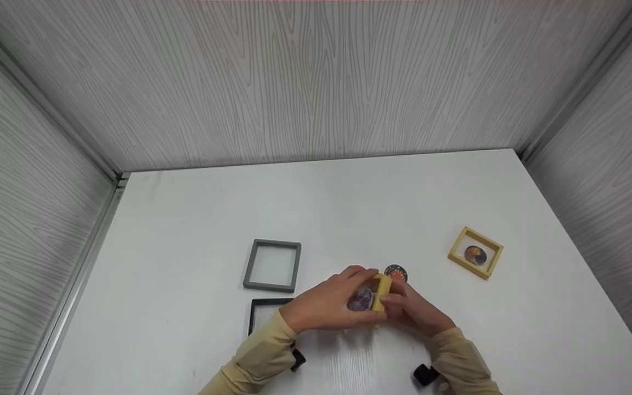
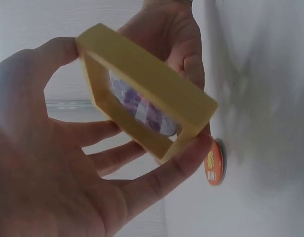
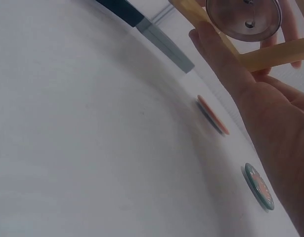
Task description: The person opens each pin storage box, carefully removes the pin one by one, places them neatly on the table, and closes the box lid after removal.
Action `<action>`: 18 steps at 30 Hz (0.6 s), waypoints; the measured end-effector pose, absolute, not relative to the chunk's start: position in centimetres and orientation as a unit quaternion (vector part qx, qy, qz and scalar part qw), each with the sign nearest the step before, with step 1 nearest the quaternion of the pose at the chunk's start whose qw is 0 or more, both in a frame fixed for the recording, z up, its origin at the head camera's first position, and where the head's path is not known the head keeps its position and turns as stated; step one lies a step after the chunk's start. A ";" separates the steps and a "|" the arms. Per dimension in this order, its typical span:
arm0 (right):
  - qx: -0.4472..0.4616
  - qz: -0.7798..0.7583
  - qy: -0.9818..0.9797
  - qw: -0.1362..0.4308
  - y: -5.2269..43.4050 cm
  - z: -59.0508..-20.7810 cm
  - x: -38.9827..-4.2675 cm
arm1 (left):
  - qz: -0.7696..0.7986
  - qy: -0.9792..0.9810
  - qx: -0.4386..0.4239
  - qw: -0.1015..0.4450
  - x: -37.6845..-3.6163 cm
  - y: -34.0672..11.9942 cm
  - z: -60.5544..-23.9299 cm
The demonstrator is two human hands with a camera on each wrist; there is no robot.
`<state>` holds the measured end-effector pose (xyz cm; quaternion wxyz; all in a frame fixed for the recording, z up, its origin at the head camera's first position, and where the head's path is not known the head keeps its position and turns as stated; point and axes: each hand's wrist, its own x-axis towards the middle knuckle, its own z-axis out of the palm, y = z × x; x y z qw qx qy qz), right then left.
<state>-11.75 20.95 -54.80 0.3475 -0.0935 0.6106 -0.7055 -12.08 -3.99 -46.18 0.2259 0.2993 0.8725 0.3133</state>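
Both hands hold one small yellow square frame (image 1: 380, 291) just above the white table (image 1: 349, 208), near its front middle. My left hand (image 1: 327, 304) grips the frame from the left, thumb and fingers curled round its edges (image 2: 147, 94). My right hand (image 1: 412, 307) holds its right side. A purple round badge (image 2: 142, 106) sits inside the frame, and its silver pin back (image 3: 243, 17) shows in the right wrist view. A dark and orange badge (image 1: 395, 272) lies on the table just behind the hands.
A second yellow frame (image 1: 475, 253) holding a badge lies to the right. A grey frame (image 1: 272, 265) lies to the left, with a black frame (image 1: 265, 312) in front of it, partly under my left arm. Two loose badges (image 3: 213, 116) (image 3: 259, 186) lie on the table. Grey panel walls enclose three sides.
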 end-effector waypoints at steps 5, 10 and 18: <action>-0.112 -0.721 0.584 0.355 21.1 -55.1 -11.8 | 0.259 0.881 0.349 0.186 -11.9 -4.8 -45.9; -0.104 -0.724 0.582 0.355 21.1 -55.4 -11.7 | 0.299 0.848 0.413 0.141 -12.0 -4.9 -46.4; -0.106 -0.754 0.539 0.360 20.8 -55.6 -11.4 | 0.386 0.787 0.467 0.118 -12.4 -4.6 -47.5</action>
